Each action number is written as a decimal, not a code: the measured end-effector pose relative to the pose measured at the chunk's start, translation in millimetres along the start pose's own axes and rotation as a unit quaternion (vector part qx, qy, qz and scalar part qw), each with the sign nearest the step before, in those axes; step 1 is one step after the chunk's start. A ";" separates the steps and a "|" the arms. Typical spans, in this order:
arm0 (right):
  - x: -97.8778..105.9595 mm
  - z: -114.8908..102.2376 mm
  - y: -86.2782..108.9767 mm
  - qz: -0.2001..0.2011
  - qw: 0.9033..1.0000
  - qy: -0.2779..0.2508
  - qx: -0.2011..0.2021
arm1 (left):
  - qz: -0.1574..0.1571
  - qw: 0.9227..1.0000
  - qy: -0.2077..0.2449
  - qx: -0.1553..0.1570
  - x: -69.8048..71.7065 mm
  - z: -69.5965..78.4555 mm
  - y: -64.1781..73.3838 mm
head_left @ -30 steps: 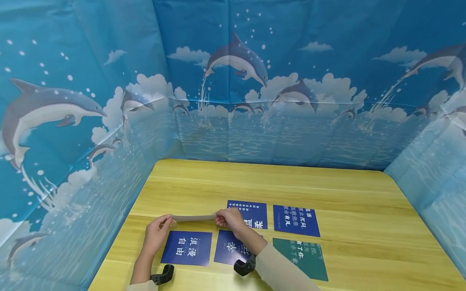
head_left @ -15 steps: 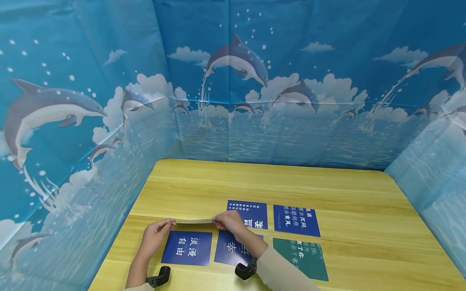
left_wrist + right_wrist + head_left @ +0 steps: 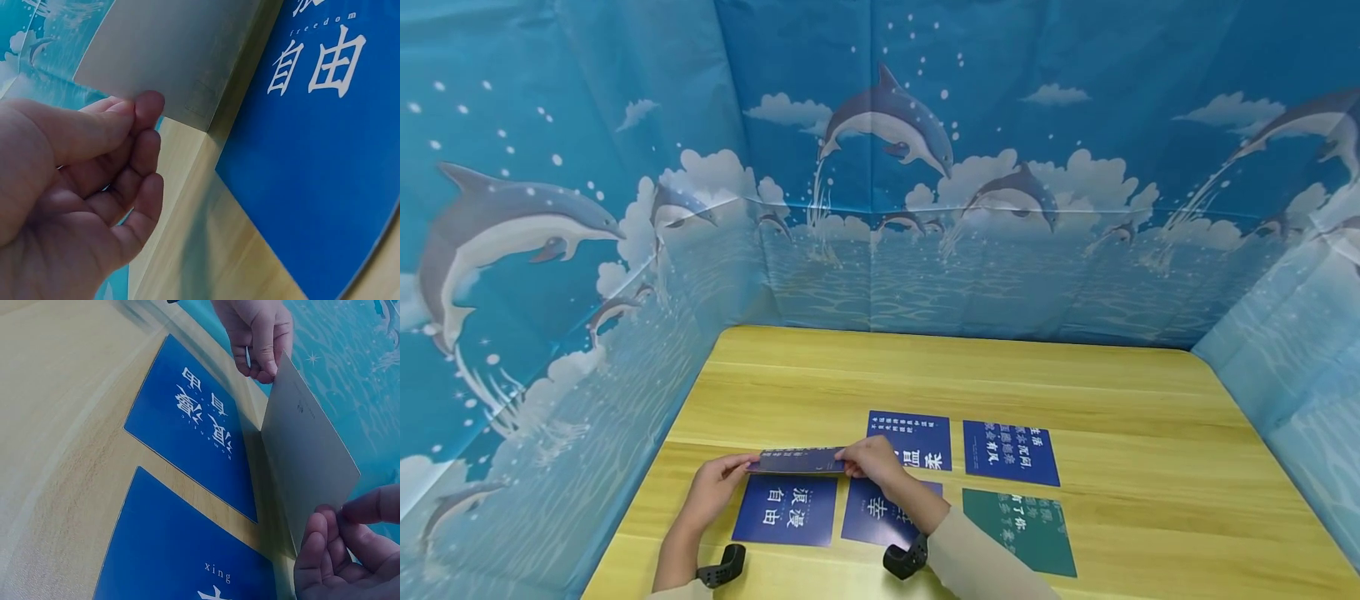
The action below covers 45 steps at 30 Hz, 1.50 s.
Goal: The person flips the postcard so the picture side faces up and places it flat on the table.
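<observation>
My left hand (image 3: 715, 485) and right hand (image 3: 877, 463) pinch opposite ends of a dark blue printed card (image 3: 797, 460). It is tilted, its lower edge close over a flat blue card (image 3: 784, 523) with large white characters. The held card's pale back (image 3: 169, 62) shows in the left wrist view, where thumb and index finger grip near a corner. In the right wrist view, the pale back (image 3: 306, 440) spans between both hands. Below my right hand lies another blue card (image 3: 880, 512), partly hidden by the forearm. A blue card (image 3: 917, 425) lies just behind that hand.
To the right, another blue card (image 3: 1011, 454) and a green card (image 3: 1026, 533) lie flat on the yellow wood-grain table (image 3: 1135, 467). A dolphin-printed blue sheet (image 3: 1000, 275) encloses the table's back and sides. Black devices (image 3: 906, 558) sit at both wrists.
The held card has tilted from nearly edge-on, so its dark printed face now shows to the head camera. My left hand has shifted slightly down; the cards on the table stay put.
</observation>
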State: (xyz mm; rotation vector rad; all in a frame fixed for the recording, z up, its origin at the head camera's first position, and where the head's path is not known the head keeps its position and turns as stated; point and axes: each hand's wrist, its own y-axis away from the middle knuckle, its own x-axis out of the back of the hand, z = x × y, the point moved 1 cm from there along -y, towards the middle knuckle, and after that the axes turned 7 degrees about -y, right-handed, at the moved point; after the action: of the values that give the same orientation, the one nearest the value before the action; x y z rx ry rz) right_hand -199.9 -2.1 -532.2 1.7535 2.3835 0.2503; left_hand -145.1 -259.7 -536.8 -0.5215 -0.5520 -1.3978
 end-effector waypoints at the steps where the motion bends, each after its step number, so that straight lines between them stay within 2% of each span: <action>1: -0.1 0.0 0.2 0.001 1.000 0.001 0.001 | -0.003 1.000 -0.003 0.001 0.3 -0.5 -0.3; 12: -0.9 0.0 -0.4 0.005 1.000 0.021 0.016 | -0.031 0.999 0.001 0.020 2.0 -3.0 -7.5; 16: -0.7 -1.4 -1.6 0.003 0.998 0.052 0.036 | -0.044 0.999 0.000 0.026 2.2 -0.5 -15.2; 23: -0.4 -3.7 -9.9 0.020 0.996 0.082 0.032 | -0.043 0.998 -0.035 0.016 0.1 1.9 -30.2; 27: 1.4 -5.0 -16.1 0.023 0.992 0.114 0.039 | -0.041 0.998 -0.040 0.013 -2.0 5.1 -35.6; 35: 3.7 -12.9 -25.1 0.016 0.988 0.150 0.039 | -0.041 0.997 -0.066 0.004 -3.2 14.4 -42.4; 37: 3.0 -14.1 -26.9 0.010 0.987 0.154 0.038 | -0.041 0.997 -0.071 0.010 -3.5 15.6 -45.5; 42: -0.1 -13.8 -31.0 0.003 0.984 0.173 0.043 | -0.050 0.996 -0.075 0.017 -5.2 15.4 -52.1; 45: -1.5 -12.2 -32.3 0.005 0.981 0.187 0.045 | -0.058 0.995 -0.083 0.009 -7.2 14.1 -53.7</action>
State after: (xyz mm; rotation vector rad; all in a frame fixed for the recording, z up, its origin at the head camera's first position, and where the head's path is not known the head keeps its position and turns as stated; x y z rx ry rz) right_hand -232.2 -13.5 -527.8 1.9025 2.6782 0.5231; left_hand -199.9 -250.7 -529.7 -0.6025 -0.7369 -1.4658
